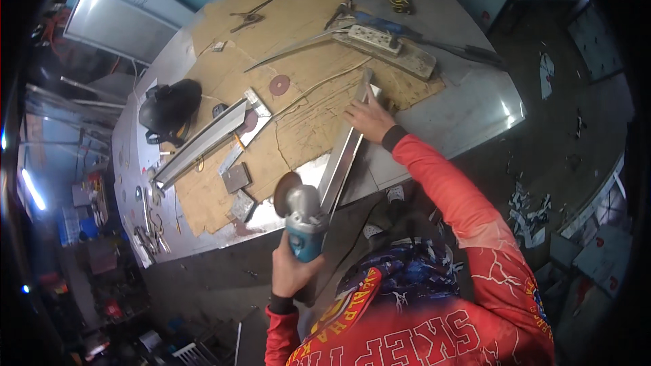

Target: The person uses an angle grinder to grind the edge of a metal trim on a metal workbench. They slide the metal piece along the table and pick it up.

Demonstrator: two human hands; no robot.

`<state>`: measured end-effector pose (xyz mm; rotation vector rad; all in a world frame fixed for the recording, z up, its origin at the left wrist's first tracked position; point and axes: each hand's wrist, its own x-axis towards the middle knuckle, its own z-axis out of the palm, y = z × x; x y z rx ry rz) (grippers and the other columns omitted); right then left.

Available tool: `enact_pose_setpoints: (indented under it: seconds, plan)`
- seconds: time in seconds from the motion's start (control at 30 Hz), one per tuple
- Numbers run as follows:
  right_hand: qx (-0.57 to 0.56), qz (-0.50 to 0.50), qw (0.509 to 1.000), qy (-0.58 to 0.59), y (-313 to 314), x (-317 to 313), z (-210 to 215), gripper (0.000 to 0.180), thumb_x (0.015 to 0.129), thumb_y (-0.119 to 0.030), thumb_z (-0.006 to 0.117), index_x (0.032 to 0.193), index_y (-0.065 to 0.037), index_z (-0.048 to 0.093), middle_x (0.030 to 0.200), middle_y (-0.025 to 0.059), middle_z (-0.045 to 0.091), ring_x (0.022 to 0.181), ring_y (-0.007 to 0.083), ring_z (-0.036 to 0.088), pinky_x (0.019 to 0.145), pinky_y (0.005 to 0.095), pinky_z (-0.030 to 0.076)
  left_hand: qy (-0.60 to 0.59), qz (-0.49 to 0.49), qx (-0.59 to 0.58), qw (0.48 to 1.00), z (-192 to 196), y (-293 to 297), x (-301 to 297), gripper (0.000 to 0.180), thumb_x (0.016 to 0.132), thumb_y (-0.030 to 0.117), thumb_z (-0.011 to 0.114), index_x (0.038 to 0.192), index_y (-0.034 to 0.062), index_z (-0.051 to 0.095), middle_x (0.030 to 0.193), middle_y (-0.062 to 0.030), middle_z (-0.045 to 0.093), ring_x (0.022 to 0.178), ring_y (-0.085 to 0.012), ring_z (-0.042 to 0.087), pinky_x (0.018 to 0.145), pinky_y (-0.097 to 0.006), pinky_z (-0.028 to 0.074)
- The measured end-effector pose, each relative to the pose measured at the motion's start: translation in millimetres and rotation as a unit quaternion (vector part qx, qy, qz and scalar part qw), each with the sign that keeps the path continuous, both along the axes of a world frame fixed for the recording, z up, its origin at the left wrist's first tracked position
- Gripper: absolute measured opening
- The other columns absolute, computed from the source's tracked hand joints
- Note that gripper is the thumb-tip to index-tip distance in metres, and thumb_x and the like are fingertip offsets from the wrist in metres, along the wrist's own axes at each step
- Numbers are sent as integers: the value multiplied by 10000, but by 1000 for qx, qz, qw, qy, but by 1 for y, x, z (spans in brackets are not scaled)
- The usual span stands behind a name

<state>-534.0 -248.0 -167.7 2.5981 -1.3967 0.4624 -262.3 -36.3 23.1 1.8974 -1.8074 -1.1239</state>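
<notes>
My left hand (293, 268) is wrapped round the teal body of an angle grinder (306, 234), held just off the table's near edge. Its brown disc (287, 191) is next to the lower end of a long metal channel (339, 166). That channel lies slantwise across the near edge of the table. My right hand (369, 118) grips the channel close to its far end, fingers over the top and the thumb side hidden. Whether the disc touches the metal cannot be made out.
Cardboard (298, 122) covers much of the metal table (468, 105). A black welding helmet (173, 112) and a second metal profile (203, 142) lie left. A power strip (374, 38), a red-brown disc (279, 85) and a tape measure (400, 3) are farther back. Metal scraps (530, 213) litter the floor.
</notes>
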Motion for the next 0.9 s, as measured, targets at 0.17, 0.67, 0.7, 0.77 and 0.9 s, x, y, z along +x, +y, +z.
enact_pose_setpoints:
  seconds: [0.17, 0.67, 0.7, 0.77, 0.9]
  plan:
    - [-31, 87, 994, 56, -29, -33, 11, 196, 809, -105, 587, 995, -122, 647, 953, -6, 631, 1040, 167, 602, 1157, 642, 206, 16, 139, -14, 990, 15, 30, 25, 575, 652, 180, 819, 1124, -30, 566, 920, -145, 701, 795, -203, 662, 751, -351, 530]
    - [145, 74, 965, -204, -68, -53, 26, 317, 721, 89, 557, 991, -51, 644, 1057, 81, 648, 1106, 281, 591, 936, 397, 511, 1, 278, 23, 960, 12, 74, 5, 564, 638, 187, 820, 1104, -21, 581, 879, -119, 677, 765, -191, 624, 754, -337, 517]
    - [163, 60, 960, -220, -70, -55, 27, 351, 703, 107, 554, 1008, -46, 639, 1048, 99, 649, 1083, 301, 597, 893, 398, 518, -2, 276, 26, 961, 9, 76, 4, 564, 638, 195, 823, 1100, -23, 582, 879, -124, 680, 768, -192, 629, 753, -341, 519]
    - [181, 48, 953, -239, -76, -55, 25, 386, 686, 126, 552, 1025, -40, 635, 1038, 117, 649, 1061, 320, 604, 850, 398, 526, -8, 275, 28, 961, 9, 76, 2, 564, 639, 203, 825, 1095, -24, 582, 880, -129, 682, 771, -194, 633, 752, -344, 520]
    - [212, 75, 947, -230, -103, -64, 18, 371, 698, 118, 555, 1028, -26, 647, 1014, 155, 666, 991, 357, 627, 842, 431, 502, -22, 248, 39, 968, 11, 72, -3, 567, 639, 216, 828, 1090, -24, 583, 882, -154, 695, 780, -215, 669, 753, -354, 527]
